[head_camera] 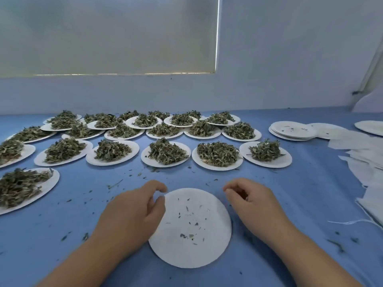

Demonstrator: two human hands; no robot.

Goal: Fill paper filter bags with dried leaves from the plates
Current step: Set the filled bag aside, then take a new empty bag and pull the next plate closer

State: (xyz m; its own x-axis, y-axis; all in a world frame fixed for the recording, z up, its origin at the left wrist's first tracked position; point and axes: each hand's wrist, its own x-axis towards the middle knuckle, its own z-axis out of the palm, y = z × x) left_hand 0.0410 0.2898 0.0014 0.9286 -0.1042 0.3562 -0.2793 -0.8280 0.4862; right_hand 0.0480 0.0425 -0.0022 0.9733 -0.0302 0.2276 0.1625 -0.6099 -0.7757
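An emptied white paper plate (192, 241) with only leaf crumbs lies on the blue table in front of me. My left hand (132, 212) is at its left rim, index finger and thumb curled around the edge. My right hand (250, 204) hovers just right of the plate with loosely curled fingers, apart from the rim, and I see nothing in it. Several plates heaped with dried leaves (165, 152) stand in rows beyond. Flat white filter bags (371, 162) lie in a pile at the right.
A short stack of empty plates (294, 131) sits at the back right, with another plate (371, 127) at the far right edge. Leaf crumbs are scattered over the blue table cover (310, 193). A white wall and a drawn blind rise behind the table.
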